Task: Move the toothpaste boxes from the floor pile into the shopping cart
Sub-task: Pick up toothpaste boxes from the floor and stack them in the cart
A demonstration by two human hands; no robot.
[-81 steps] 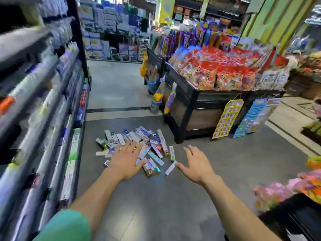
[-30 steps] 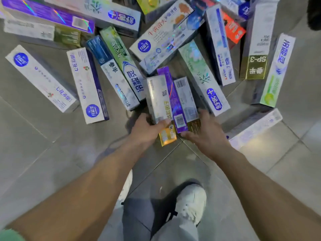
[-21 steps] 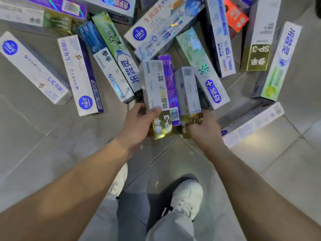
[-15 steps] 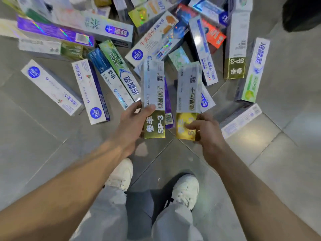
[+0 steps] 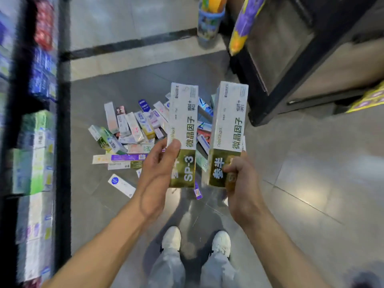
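I stand over a pile of toothpaste boxes [image 5: 133,140] scattered on the grey floor. My left hand [image 5: 158,173] grips the gold end of a white and gold SP-3 toothpaste box [image 5: 184,125], with a purple box end [image 5: 197,191] showing below it. My right hand [image 5: 241,183] grips a second white and gold box [image 5: 230,121] by its gold end. Both boxes are held upright at chest height, side by side, above the pile. The shopping cart is not in view.
A shelf unit [image 5: 35,121] stocked with boxes runs along the left. A black display stand [image 5: 295,65] fills the upper right, with a blue bucket [image 5: 209,26] by its corner. My white shoes [image 5: 195,242] stand on the tiled floor just behind the pile.
I have stood up from the pile, lifting one white and gold box in each hand. The pile now lies far below, and the shelf and stand have come into view.
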